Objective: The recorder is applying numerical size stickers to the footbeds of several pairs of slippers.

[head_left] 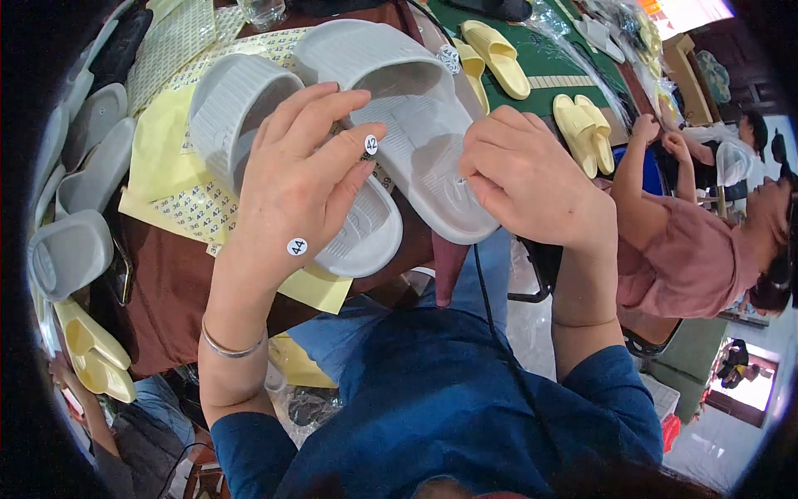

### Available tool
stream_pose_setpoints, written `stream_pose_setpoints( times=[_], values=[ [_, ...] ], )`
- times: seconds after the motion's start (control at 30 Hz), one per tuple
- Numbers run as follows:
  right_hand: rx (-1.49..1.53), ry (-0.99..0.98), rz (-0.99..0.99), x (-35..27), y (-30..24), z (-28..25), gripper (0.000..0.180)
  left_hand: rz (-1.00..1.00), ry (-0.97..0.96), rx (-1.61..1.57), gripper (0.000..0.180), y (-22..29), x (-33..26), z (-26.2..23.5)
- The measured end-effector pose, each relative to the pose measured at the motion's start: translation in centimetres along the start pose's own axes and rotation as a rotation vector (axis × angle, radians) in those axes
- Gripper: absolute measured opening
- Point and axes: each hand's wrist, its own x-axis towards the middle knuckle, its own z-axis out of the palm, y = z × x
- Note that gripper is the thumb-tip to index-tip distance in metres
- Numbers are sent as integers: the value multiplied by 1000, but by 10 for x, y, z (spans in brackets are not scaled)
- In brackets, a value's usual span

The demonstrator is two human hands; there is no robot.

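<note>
Two large light-grey slide sandals lie side by side in front of me: the right slide (416,125) and the left slide (366,233). My left hand (299,166) is over the left slide, its fingers apart. A small round white sticker (371,145) clings to the index fingertip, and a second round sticker (297,247) is stuck near the wrist. Curled and closed, my right hand (532,175) rests at the heel of the right slide. A tiny dark mark shows at its fingertips; what they pinch, if anything, is hidden.
Yellow sticker sheets (179,212) lie under the slides on a dark red cloth (166,291). Several grey slides (96,166) are piled at left, with pale yellow slides (96,353) below. More yellow slides (496,58) stand on a green surface (540,91). A co-worker (690,249) sits at right.
</note>
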Motion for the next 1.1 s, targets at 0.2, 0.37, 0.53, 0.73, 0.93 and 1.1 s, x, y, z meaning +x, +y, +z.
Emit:
stream_pose_setpoints(
  times=[0.2,0.37,0.53,0.73,0.93,1.1],
  values=[
    [-44,-6,3,2,-2,2,8,-3,-20,18,30,-1,0,-1],
    [-54,26,3,1,-3,3,11,-4,-25,11,30,-1,1,0],
    [-73,40,12,2,-8,4,13,-4,-19,15,30,0,0,-3],
    [-62,49,39,0,-11,5,15,-10,-12,-1,30,-1,-2,-2],
    [-88,77,27,-9,-10,1,17,26,69,-23,31,-6,-2,0],
    [-93,286,22,-23,-5,-2,18,70,25,210,53,-4,5,1]
  ],
)
